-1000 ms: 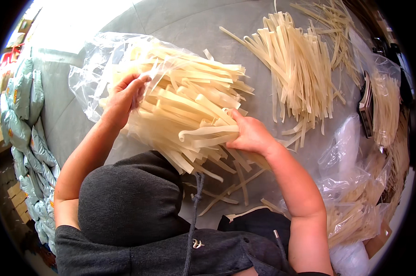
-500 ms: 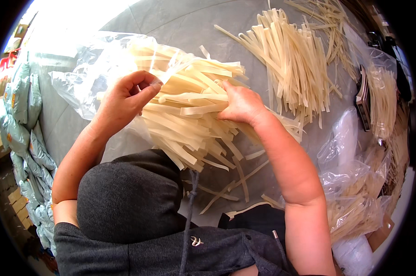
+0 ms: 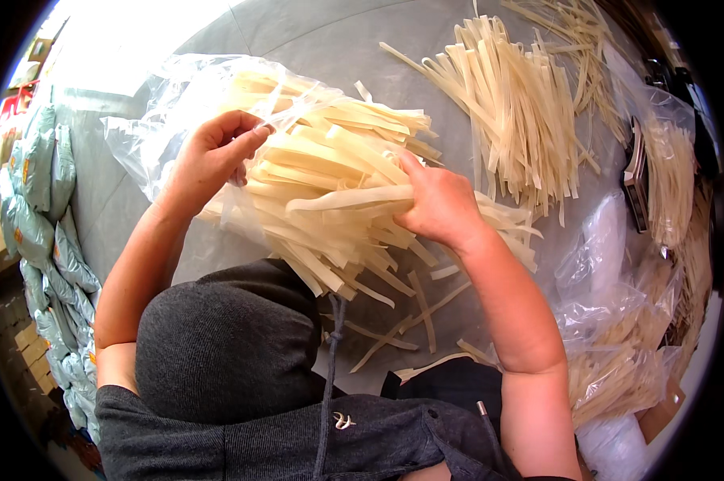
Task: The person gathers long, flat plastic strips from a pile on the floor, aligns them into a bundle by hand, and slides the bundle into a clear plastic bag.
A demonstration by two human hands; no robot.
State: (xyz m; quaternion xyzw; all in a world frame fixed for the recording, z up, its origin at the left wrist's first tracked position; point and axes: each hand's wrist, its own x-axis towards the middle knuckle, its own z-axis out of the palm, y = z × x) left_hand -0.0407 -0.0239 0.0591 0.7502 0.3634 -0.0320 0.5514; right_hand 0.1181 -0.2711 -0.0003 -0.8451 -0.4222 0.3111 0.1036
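Note:
A clear plastic bag (image 3: pixel 137 148) lies on its side on the grey floor, its mouth turned to the right. Long flat cream strips (image 3: pixel 314 232) fill it and spill out of the mouth in a loose bundle; their exact kind I cannot make out. At the near side of the mouth my left hand (image 3: pixel 209 156) is closed, thumb against forefinger, on the thin plastic edge. My right hand (image 3: pixel 443 202) closes round several strips at the bundle's right end, one strip sticking out leftward from the grip. Its fingertips are partly hidden among the strips.
Another heap of strips (image 3: pixel 510 112) lies at the far right, with loose pieces behind it. Filled clear bags (image 3: pixel 618 369) line the right side, near a dark-edged tool (image 3: pixel 636 172). Stacked pale packages (image 3: pixel 37 232) stand at the left. Stray strips (image 3: pixel 422 309) lie near my knee.
My right hand has moved right and slightly nearer with the strips, drawing them away from the bag. My left hand has shifted slightly left, still at the bag's edge.

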